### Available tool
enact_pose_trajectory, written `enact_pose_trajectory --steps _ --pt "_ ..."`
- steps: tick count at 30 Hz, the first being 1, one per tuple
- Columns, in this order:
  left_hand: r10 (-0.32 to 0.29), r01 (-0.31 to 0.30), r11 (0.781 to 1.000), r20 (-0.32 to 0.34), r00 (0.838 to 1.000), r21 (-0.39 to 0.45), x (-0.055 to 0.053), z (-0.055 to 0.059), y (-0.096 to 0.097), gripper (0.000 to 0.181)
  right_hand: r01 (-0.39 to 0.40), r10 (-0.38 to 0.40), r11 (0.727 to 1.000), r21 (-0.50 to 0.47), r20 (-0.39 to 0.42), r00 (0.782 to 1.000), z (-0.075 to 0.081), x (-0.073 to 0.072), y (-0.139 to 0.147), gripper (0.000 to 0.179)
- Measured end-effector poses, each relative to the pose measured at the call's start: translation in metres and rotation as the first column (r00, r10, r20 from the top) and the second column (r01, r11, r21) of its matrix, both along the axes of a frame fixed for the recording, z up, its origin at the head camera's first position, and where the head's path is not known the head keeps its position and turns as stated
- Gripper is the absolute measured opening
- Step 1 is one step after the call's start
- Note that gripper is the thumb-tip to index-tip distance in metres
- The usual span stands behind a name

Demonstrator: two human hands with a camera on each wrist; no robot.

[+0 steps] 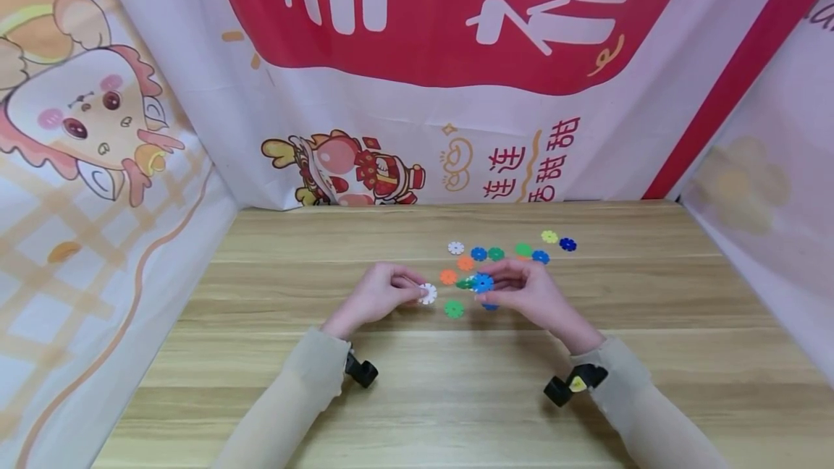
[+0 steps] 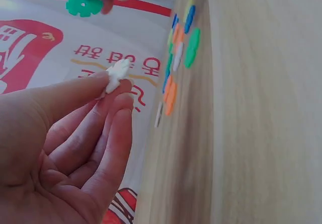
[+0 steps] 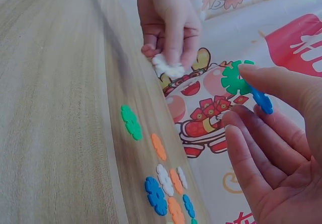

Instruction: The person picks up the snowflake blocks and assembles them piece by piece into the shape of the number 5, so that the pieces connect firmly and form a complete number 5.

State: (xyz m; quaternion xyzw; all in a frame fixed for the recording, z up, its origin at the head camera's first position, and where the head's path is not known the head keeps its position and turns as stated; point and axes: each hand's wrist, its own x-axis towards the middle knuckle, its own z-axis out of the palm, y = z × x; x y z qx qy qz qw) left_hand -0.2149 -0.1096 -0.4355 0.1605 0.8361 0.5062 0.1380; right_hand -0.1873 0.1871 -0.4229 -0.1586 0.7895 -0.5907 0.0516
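Note:
My left hand (image 1: 383,294) pinches a white notched snowflake disc (image 1: 428,294) between thumb and fingertips, raised above the table. To its right, my right hand (image 1: 533,294) holds a blue snowflake disc (image 1: 483,282) with a green snowflake disc (image 1: 465,284) joined to it at an angle. In the right wrist view, the thumb lies against the green disc (image 3: 235,78), and the blue disc (image 3: 263,102) sits below it near the fingers. A gap separates the white disc from the joined pair. Beneath the hands, a loose light green disc (image 1: 454,309) lies flat on the table.
More loose discs lie on the wooden table (image 1: 417,396) beyond the hands: orange (image 1: 448,276), white (image 1: 455,247), blue (image 1: 478,254), dark green (image 1: 496,254). Farther right are a yellow disc (image 1: 549,237) and a dark blue disc (image 1: 568,244). Printed cloth walls (image 1: 391,107) border the table.

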Motion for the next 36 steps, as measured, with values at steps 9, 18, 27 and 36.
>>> enact_pose_trajectory --steps 9,18,27,36 --pt "0.023 -0.029 0.992 0.056 0.998 0.123 0.009 0.010 0.009 0.021 -0.003 0.004 1.000 -0.010 0.008 1.000 0.000 0.001 -0.001 0.040" --pt "0.028 -0.026 0.989 -0.012 1.000 0.148 0.017 0.018 0.016 0.017 -0.013 0.013 1.000 -0.023 0.014 1.000 -0.001 0.001 -0.002 0.038" --pt "0.015 -0.011 0.990 -0.028 1.000 0.141 0.021 0.023 0.023 0.016 -0.019 0.020 0.998 -0.055 0.026 0.999 0.000 0.003 -0.005 0.040" --pt "0.017 -0.010 0.991 -0.049 0.999 0.135 0.022 0.023 0.025 0.015 -0.029 0.032 0.996 -0.087 0.027 0.999 -0.002 0.004 -0.008 0.038"
